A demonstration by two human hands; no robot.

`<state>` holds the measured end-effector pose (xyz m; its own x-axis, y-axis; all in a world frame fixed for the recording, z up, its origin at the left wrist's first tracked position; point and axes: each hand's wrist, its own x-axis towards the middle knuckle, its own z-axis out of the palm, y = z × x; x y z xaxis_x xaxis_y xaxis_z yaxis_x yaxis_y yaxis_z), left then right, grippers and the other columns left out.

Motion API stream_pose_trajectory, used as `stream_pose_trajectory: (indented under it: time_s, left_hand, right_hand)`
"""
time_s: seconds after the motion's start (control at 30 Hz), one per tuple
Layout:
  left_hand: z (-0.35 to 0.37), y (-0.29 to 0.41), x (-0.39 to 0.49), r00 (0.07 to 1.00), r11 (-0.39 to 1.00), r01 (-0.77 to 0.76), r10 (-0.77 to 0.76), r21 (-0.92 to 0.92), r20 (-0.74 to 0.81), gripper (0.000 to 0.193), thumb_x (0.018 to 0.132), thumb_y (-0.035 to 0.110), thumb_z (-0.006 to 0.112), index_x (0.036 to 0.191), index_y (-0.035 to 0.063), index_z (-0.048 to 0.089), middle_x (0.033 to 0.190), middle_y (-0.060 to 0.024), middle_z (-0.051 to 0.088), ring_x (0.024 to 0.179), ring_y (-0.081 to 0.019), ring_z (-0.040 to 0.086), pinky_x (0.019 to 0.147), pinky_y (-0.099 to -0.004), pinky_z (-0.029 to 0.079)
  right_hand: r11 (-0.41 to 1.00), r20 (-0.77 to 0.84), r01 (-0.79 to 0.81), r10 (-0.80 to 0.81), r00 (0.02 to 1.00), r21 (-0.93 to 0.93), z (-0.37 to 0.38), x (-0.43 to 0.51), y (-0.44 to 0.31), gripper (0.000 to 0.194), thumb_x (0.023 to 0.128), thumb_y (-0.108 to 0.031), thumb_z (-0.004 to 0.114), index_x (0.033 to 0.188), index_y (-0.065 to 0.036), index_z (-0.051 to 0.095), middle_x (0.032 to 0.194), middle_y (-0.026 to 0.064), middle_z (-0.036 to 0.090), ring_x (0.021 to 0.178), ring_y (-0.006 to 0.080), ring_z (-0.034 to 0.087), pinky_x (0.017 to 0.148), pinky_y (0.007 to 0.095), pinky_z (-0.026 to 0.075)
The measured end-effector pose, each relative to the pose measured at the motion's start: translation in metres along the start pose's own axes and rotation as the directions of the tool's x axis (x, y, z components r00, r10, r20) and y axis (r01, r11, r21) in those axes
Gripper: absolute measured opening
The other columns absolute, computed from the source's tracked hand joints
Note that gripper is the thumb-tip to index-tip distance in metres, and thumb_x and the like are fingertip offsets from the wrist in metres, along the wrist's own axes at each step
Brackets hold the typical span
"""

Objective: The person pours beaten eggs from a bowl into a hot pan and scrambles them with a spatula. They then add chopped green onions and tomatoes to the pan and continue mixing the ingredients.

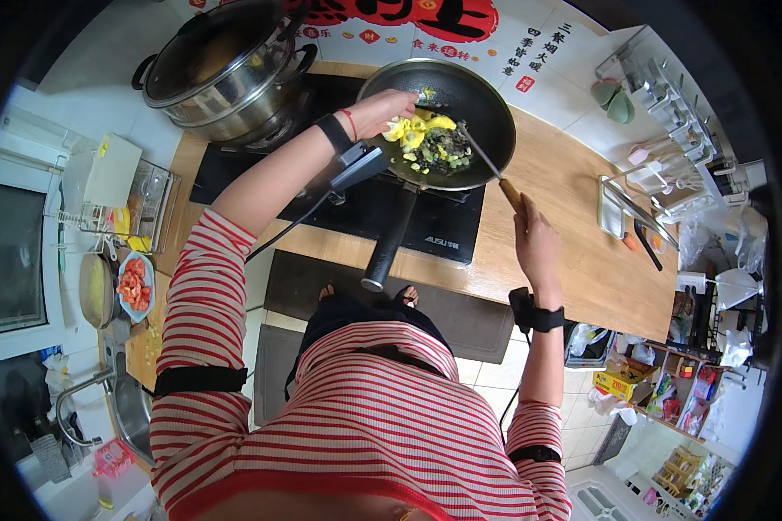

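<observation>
A dark wok (489, 130) with a honeycomb-textured inside sits on the black glass cooktop (339, 211), its long black handle (394, 234) pointing towards me. Yellow cooked egg (412, 135) lies in the wok beside chopped green scallion (456, 161). My right hand (538, 244) grips the wooden handle of a spatula (509, 194), whose metal shaft slants down into the wok. Over the wok's left part reaches my left hand (384, 112), fingers bent just above the egg. Whether those fingers hold anything is hard to make out.
Left of the wok stands a lidded steel steamer pot (215, 98). Cut tomato fills a light-blue dish (144, 311) on the left, near a dish rack (159, 215) and a sink (130, 397). A metal-framed rack (616, 208) occupies the wooden counter (573, 273) at right.
</observation>
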<state>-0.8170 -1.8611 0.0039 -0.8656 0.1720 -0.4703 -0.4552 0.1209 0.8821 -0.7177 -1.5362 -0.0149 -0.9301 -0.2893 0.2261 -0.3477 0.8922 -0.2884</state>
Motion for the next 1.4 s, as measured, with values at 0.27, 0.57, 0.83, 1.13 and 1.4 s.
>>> stream_pose_trajectory:
  time_s: [0.27,0.57,0.83,1.13,1.4]
  left_hand:
    - [0.024,-0.001,-0.033,0.959,0.963,-0.263,0.254,-0.056,-0.123,0.065,0.097,0.047,0.035,0.134,-0.0059,0.036,0.139,-0.0181,0.040,0.134,-0.0210,0.031,0.112,-0.0330,0.017]
    - [0.053,-0.089,-0.166,0.810,0.929,-0.310,0.149,-0.200,-0.567,0.033,0.097,0.030,0.041,0.113,0.0055,0.055,0.109,-0.0057,0.058,0.100,-0.0139,0.056,0.085,-0.0288,0.044]
    - [0.092,-0.116,-0.167,0.998,0.769,0.057,-0.055,-0.637,0.023,0.029,0.092,0.029,0.056,0.107,0.0039,0.054,0.081,-0.0017,0.057,0.066,-0.0089,0.055,0.058,-0.0234,0.049]
    - [0.099,-0.118,-0.161,0.988,0.652,0.142,-0.047,-0.745,0.147,0.014,0.089,0.021,0.059,0.088,0.0077,0.053,0.067,0.0029,0.049,0.052,-0.0045,0.045,0.044,-0.0204,0.038]
    - [0.092,-0.118,-0.160,0.986,0.665,0.152,-0.055,-0.731,0.156,0.016,0.088,0.021,0.060,0.084,0.0096,0.049,0.065,0.0031,0.048,0.049,-0.0048,0.046,0.042,-0.0208,0.038]
  right_hand:
    - [0.994,0.067,0.036,-0.043,0.997,0.102,-0.086,-0.006,0.022,0.034,0.085,-0.012,0.057,0.119,-0.007,0.056,0.087,0.0166,0.064,0.074,0.0327,0.064,0.065,0.0397,0.050]
    - [0.960,0.240,0.154,-0.096,0.966,-0.233,-0.130,-0.009,-0.007,0.040,0.081,-0.015,0.060,0.121,-0.022,0.059,0.066,0.0103,0.059,0.057,0.0275,0.060,0.053,0.0363,0.047]
    - [0.947,0.058,0.213,-0.205,0.977,-0.241,-0.086,0.039,-0.032,0.035,0.082,-0.018,0.060,0.118,-0.020,0.061,0.070,0.0108,0.061,0.060,0.0290,0.061,0.056,0.0388,0.048]
    - [0.860,0.028,0.324,-0.341,0.940,-0.395,-0.069,0.068,-0.075,0.036,0.086,-0.022,0.055,0.122,-0.023,0.058,0.059,0.0083,0.058,0.055,0.0242,0.060,0.050,0.0359,0.047]
    - [0.711,0.245,0.431,-0.356,0.902,-0.555,-0.083,0.038,-0.065,0.048,0.088,-0.016,0.052,0.135,-0.024,0.044,0.062,0.0073,0.058,0.049,0.0195,0.057,0.046,0.0310,0.046]
